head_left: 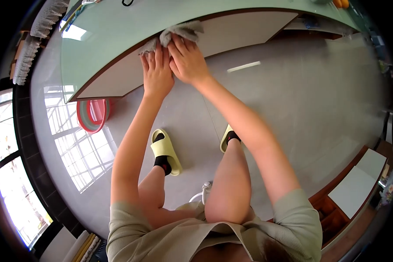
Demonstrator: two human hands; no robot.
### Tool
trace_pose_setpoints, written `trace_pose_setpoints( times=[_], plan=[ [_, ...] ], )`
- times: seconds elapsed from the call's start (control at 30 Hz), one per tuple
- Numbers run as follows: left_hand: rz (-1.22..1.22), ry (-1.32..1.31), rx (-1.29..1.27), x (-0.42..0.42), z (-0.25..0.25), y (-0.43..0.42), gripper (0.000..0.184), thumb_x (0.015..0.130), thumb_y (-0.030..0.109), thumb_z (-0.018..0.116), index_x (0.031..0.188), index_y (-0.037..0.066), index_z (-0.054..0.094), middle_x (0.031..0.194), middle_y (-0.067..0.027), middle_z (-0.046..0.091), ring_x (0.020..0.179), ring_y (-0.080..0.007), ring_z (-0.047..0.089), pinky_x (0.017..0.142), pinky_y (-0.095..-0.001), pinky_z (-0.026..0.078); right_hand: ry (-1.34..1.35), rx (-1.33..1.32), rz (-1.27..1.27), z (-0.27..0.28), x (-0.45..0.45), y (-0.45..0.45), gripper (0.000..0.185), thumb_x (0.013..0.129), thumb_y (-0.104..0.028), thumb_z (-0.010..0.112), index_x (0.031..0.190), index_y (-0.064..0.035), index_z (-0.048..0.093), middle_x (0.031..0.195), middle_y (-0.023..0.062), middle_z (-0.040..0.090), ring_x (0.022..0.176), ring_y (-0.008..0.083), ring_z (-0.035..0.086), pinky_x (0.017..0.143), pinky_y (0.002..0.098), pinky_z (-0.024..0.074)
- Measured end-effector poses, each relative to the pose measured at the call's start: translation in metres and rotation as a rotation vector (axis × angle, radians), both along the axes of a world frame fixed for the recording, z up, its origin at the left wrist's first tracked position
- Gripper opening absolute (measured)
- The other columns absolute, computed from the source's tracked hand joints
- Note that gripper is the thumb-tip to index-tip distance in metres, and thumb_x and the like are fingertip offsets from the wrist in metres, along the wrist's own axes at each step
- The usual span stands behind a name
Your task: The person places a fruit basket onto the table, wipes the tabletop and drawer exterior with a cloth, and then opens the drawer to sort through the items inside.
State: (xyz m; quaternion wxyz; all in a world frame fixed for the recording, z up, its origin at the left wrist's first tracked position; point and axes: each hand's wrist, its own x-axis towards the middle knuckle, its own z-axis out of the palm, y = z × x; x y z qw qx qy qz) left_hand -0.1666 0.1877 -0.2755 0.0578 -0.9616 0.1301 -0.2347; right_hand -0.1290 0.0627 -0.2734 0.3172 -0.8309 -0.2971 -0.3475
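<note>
A grey cloth [185, 31] is bunched at the front edge of the green-topped table [109, 39], partly over its dark rim and white front panel [244, 32]. My right hand [188, 61] grips the cloth, its fingertips tucked into the folds. Beside it, my left hand [158, 75] presses another part of the same cloth against the rim, fingers nearly straight and close together. The two hands touch or almost touch near the thumbs. Some fingertips are hidden by the cloth.
Below the table's left corner, a red and pink basin [93, 115] stands on the grey tiled floor [196, 118]. My feet wear yellow-green slippers [167, 153]. A wooden piece of furniture with white panels [353, 190] is at lower right, and windows [19, 192] are on the left.
</note>
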Motion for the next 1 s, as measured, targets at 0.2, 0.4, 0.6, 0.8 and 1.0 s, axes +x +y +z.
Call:
trace_pose_setpoints(
  times=[0.2, 0.4, 0.6, 0.8, 1.0],
  plan=[
    [-0.008, 0.148, 0.053, -0.012, -0.034, 0.019, 0.056, 0.077, 0.01, 0.048, 0.129, -0.004, 0.034, 0.132, -0.0179, 0.034, 0.119, -0.0341, 0.036, 0.104, -0.0542, 0.022, 0.114, -0.247, -0.009, -0.037, -0.012, 0.001, 0.043, 0.073, -0.018, 0.056, 0.114, -0.006, 0.051, 0.125, 0.0055, 0.047, 0.108, 0.0244, 0.045, 0.092, 0.0384, 0.0371],
    [0.0, 0.313, 0.104, -0.027, -0.086, 0.037, 0.057, 0.074, 0.01, 0.049, 0.129, -0.001, 0.037, 0.129, -0.0109, 0.041, 0.12, -0.0269, 0.038, 0.106, -0.0471, 0.023, 0.176, -0.435, 0.106, -0.085, -0.019, -0.002, 0.044, 0.075, -0.018, 0.057, 0.118, -0.007, 0.05, 0.127, 0.004, 0.045, 0.112, 0.0225, 0.044, 0.094, 0.0401, 0.0359],
    [-0.046, 0.149, -0.044, -0.03, -0.068, 0.045, 0.051, 0.075, 0.01, 0.049, 0.125, 0.002, 0.043, 0.127, -0.0094, 0.044, 0.115, -0.0246, 0.042, 0.104, -0.0442, 0.029, 0.202, -0.395, 0.04, -0.068, -0.026, 0.016, 0.05, 0.073, -0.019, 0.06, 0.12, -0.0065, 0.048, 0.13, 0.009, 0.041, 0.113, 0.0276, 0.043, 0.094, 0.0419, 0.0352],
    [-0.025, -0.012, -0.243, -0.028, -0.021, 0.058, 0.062, 0.069, 0.009, 0.052, 0.129, 0.001, 0.038, 0.135, -0.0204, 0.032, 0.119, -0.0369, 0.036, 0.101, -0.0515, 0.028, -0.021, -0.226, -0.037, -0.023, -0.016, 0.048, 0.048, 0.067, -0.012, 0.06, 0.113, -0.0084, 0.052, 0.124, 0.0092, 0.046, 0.105, 0.0275, 0.048, 0.083, 0.0381, 0.0408],
    [0.068, -0.144, -0.457, -0.034, -0.034, 0.061, 0.064, 0.071, 0.014, 0.052, 0.13, -0.004, 0.034, 0.135, -0.028, 0.027, 0.122, -0.043, 0.03, 0.101, -0.059, 0.02, 0.035, -0.346, 0.041, -0.046, -0.019, 0.065, 0.046, 0.065, -0.013, 0.063, 0.11, -0.0091, 0.054, 0.122, 0.0063, 0.048, 0.101, 0.0243, 0.05, 0.082, 0.0391, 0.0426]
  ],
)
